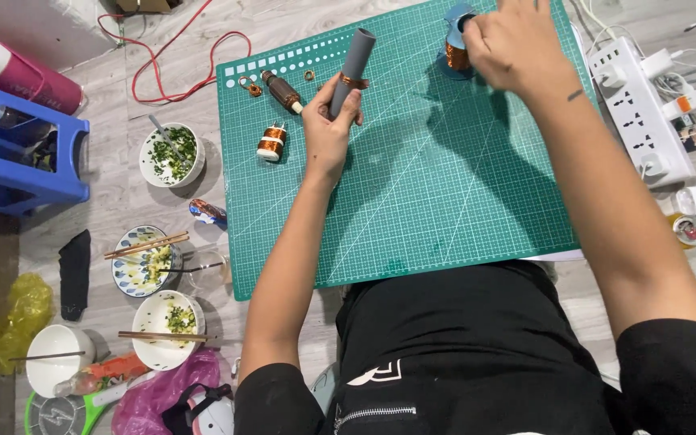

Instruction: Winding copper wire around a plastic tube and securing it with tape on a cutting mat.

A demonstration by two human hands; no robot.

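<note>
A grey wood-look floor (122, 201) carries a green gridded cutting mat (445, 201). On the mat, the left hand (328, 129) grips a grey plastic tube (351, 68) wrapped with a copper wire band, tilted up off the mat. A small copper wire coil (271, 142) stands just left. Farther off, the right hand (513, 44) closes on a blue spool of copper wire (454, 48).

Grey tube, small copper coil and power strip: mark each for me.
grey tube (353, 64), head view, mid body above the left hand.
small copper coil (271, 142), head view, wound middle.
power strip (640, 113), head view, white top face.
</note>
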